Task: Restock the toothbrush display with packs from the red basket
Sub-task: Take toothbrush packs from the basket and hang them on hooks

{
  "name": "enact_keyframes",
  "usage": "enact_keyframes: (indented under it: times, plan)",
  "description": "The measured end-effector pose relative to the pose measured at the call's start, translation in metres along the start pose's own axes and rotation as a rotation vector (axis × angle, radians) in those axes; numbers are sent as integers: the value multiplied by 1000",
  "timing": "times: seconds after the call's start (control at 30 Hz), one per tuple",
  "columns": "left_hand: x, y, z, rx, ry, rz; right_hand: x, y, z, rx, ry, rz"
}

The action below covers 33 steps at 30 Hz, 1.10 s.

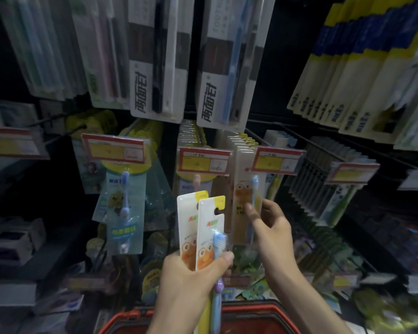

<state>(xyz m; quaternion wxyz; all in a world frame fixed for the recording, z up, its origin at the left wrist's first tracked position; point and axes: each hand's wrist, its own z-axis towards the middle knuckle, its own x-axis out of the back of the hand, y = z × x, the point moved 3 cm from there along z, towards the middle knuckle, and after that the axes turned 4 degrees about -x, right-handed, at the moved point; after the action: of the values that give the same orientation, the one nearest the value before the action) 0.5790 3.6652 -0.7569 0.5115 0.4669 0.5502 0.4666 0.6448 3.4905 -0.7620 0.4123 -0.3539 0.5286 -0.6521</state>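
Note:
My left hand grips two white children's toothbrush packs with an orange cartoon face, held upright at centre bottom. My right hand reaches up with fingers apart, its fingertips at the lower part of the matching hanging packs on a display hook. It holds nothing that I can see. The red basket shows its rim at the bottom edge, below both arms.
Red-and-yellow price tags front the hooks. Teal kids' packs hang to the left, dark packs to the right. Large adult toothbrush packs hang above. Boxes sit on lower left shelves.

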Motion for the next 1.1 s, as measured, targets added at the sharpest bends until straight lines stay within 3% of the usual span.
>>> enact_keyframes:
  times: [0.23,0.37,0.53,0.7,0.8,0.9,1.1]
  plan:
    - [-10,-2,-2,0,1,-12,25,2,-24,28,80,-275]
    - [-17,-1,-5,-21,-1,6,24,-11,-51,33,-34,-187]
    - [-26,-1,-5,-22,-36,-58,23,-12,-62,-173,-334,57]
    - [-28,-3,-1,-14,-57,-62,28,-14,-59,-200,-442,113]
    - [-28,-2,1,-4,-70,-34,25,-14,-56,-192,-426,111]
    - [-30,-1,4,-14,-80,-52,24,-16,-50,-223,-301,231]
    - [-23,-3,10,-69,74,27,27,-37,-41,-136,-189,175]
